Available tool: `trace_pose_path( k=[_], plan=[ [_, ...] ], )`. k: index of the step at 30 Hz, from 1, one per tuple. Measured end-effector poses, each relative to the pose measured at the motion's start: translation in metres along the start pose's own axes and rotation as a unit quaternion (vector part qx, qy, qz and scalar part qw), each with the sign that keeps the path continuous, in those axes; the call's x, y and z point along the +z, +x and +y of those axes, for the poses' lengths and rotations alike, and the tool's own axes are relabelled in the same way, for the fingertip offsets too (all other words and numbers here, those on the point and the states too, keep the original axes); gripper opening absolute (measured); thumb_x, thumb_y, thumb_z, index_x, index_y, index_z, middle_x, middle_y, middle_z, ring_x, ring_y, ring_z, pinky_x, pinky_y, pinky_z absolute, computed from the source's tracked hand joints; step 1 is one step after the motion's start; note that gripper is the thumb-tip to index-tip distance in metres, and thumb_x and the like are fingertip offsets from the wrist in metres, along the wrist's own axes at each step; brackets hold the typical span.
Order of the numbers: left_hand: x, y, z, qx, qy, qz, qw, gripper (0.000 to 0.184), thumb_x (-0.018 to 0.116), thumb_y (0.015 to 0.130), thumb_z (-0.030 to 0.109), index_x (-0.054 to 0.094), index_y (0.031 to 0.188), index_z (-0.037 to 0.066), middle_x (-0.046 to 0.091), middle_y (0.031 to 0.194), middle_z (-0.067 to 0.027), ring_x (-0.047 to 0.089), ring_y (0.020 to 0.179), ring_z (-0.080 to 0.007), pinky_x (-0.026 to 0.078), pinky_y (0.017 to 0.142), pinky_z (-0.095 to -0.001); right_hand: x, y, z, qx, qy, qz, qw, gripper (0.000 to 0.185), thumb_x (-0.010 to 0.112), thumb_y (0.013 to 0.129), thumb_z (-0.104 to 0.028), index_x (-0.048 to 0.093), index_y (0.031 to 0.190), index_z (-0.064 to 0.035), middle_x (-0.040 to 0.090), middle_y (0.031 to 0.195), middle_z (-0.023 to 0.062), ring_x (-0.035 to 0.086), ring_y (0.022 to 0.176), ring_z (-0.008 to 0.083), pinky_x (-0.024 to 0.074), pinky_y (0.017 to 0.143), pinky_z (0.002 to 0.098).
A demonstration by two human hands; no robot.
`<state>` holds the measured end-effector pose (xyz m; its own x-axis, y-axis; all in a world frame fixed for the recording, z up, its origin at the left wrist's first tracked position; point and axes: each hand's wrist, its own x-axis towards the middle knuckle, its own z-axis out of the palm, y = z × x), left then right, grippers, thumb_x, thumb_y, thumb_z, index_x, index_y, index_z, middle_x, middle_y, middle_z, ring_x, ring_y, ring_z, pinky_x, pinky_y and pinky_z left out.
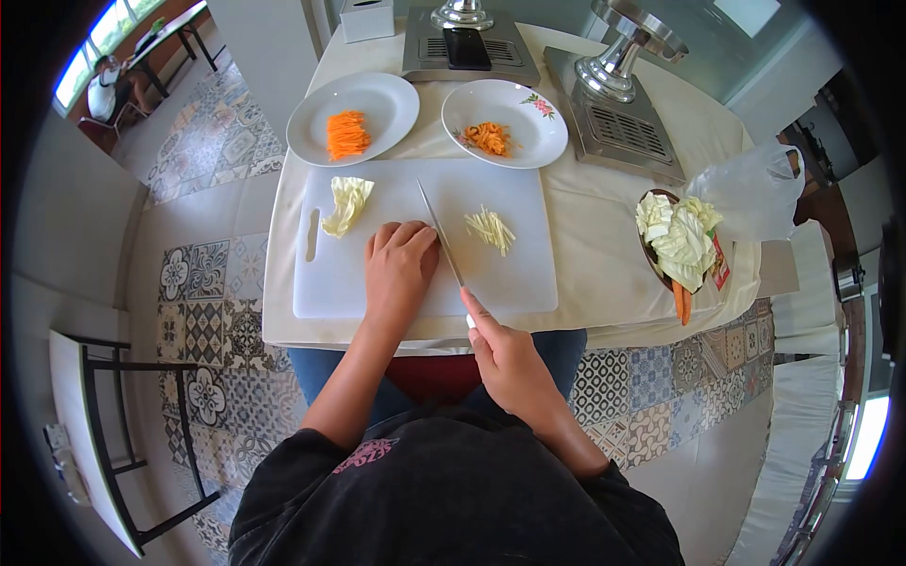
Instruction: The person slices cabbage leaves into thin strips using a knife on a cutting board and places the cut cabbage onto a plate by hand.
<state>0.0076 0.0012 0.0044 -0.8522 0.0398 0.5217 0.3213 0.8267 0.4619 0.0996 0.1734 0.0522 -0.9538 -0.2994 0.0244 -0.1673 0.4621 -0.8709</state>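
Observation:
My right hand grips the white handle of a knife, whose long blade points away from me over the white cutting board. Just left of the blade, my left hand presses down on the board with its fingers curled together; whatever lies under them is hidden. A pale cabbage leaf piece rests on the board beyond my left hand. To the right of the blade is a small pile of shredded cabbage.
Behind the board stand a plate with carrot strips and a floral plate with orange shreds. At right, a brown bowl holds cabbage leaves, near carrots and a plastic bag. Metal stands are farther back.

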Motion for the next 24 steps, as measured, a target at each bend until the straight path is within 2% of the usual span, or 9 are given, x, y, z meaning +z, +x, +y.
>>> trace_pose_path(
  k=[2, 5, 8, 18, 24],
  plan=[
    [0.0, 0.0, 0.0, 0.002, -0.003, 0.003, 1.0, 0.014, 0.071, 0.085, 0.011, 0.07, 0.098, 0.012, 0.071, 0.107, -0.0015, 0.062, 0.105, -0.0287, 0.045, 0.095, -0.0427, -0.001, 0.0, 0.002, 0.0, 0.015, -0.001, 1.0, 0.05, 0.05, 0.101, -0.006, 0.041, 0.151, -0.002, 0.058, 0.076, 0.0288, 0.06, 0.07, 0.0438, 0.0487, 0.069, 0.0433],
    [0.001, 0.0, 0.0, 0.003, -0.005, 0.003, 1.0, 0.013, 0.071, 0.085, 0.012, 0.07, 0.098, 0.012, 0.071, 0.106, -0.0014, 0.062, 0.105, -0.0289, 0.045, 0.095, -0.0427, -0.007, 0.0, -0.006, 0.071, 0.059, -0.037, 0.995, 0.05, 0.05, 0.101, -0.006, 0.041, 0.15, -0.0015, 0.056, 0.073, 0.0279, 0.057, 0.068, 0.0428, 0.048, 0.067, 0.0393],
    [0.001, 0.0, -0.001, 0.002, -0.001, 0.006, 1.0, 0.012, 0.07, 0.085, 0.012, 0.07, 0.097, 0.012, 0.071, 0.107, -0.0013, 0.062, 0.105, -0.0288, 0.045, 0.095, -0.0428, -0.007, 0.0, -0.008, 0.09, 0.07, -0.041, 0.993, 0.049, 0.049, 0.102, -0.006, 0.041, 0.149, -0.001, 0.054, 0.072, 0.0268, 0.055, 0.065, 0.0422, 0.0466, 0.066, 0.036],
    [0.002, 0.001, -0.001, -0.009, 0.002, 0.008, 1.0, 0.01, 0.07, 0.086, 0.014, 0.071, 0.096, 0.012, 0.072, 0.104, -0.0002, 0.063, 0.104, -0.0262, 0.045, 0.093, -0.0418, -0.008, -0.018, -0.001, 0.088, 0.069, -0.014, 0.994, 0.047, 0.049, 0.103, -0.008, 0.044, 0.149, -0.0058, 0.054, 0.07, 0.0261, 0.052, 0.06, 0.0376, 0.046, 0.063, 0.0335],
    [0.006, 0.0, -0.008, -0.004, -0.037, -0.004, 0.999, 0.01, 0.071, 0.086, 0.012, 0.07, 0.096, 0.01, 0.073, 0.105, -0.0027, 0.063, 0.105, -0.0281, 0.045, 0.094, -0.0425, -0.003, -0.003, 0.004, 0.108, 0.085, -0.008, 0.991, 0.047, 0.049, 0.103, -0.009, 0.045, 0.149, -0.0074, 0.054, 0.07, 0.0248, 0.051, 0.059, 0.0354, 0.0458, 0.063, 0.0328]
  ],
)
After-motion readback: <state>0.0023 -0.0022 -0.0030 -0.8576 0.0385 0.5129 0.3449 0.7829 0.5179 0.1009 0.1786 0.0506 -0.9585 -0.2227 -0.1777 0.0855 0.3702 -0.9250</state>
